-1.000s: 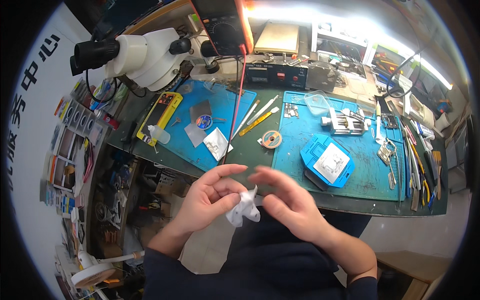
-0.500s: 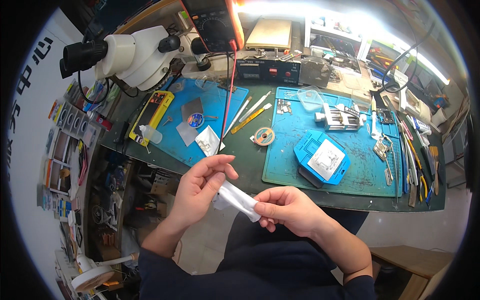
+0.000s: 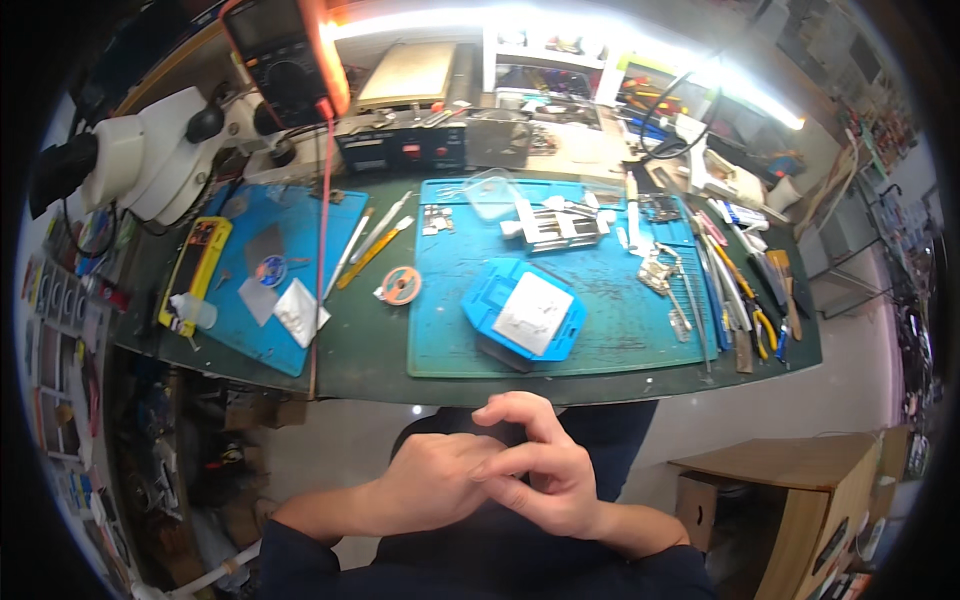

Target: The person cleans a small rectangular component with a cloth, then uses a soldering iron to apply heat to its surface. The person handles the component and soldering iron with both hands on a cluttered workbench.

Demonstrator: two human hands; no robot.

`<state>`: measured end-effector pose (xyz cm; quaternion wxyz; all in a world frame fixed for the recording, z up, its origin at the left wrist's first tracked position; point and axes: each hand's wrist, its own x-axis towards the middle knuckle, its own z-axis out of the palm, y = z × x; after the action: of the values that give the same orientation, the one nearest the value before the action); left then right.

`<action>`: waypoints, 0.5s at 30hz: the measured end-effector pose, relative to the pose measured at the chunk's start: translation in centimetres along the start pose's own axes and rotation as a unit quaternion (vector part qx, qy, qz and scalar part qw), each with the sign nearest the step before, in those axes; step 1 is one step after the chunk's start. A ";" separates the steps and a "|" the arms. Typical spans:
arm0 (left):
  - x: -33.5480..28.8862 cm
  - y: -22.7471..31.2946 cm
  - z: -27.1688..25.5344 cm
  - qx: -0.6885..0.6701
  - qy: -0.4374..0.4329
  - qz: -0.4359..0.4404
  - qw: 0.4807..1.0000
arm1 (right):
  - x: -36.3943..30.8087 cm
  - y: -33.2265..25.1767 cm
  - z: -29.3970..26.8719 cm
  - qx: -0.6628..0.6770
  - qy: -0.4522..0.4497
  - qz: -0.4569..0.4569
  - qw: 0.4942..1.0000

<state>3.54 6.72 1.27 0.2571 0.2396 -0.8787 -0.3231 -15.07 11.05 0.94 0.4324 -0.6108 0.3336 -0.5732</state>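
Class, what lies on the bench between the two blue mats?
The head view shows an orange reel, a yellow tool and slim pale tools on the dark green bench surface between them.

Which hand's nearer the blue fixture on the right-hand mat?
Right. The right hand is almost directly below the blue fixture in the picture; the left hand is to its lower left, farther off.
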 end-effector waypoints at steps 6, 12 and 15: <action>3.0 0.1 1.1 -0.105 -0.072 -0.048 0.991 | -1.7 -0.9 -2.5 -0.160 0.161 0.020 0.974; 3.6 -0.2 -1.1 -0.198 0.018 -0.070 0.977 | -2.5 -0.8 -5.7 0.200 0.160 0.278 0.926; 3.7 -0.2 -0.7 -0.212 0.063 -0.093 0.971 | -2.5 -0.8 -6.3 0.337 0.117 0.370 0.858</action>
<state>1.26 4.09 2.63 0.3254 0.2799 -0.7465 -0.5084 -21.69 12.70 0.40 0.7501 -0.1877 0.3696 -0.5152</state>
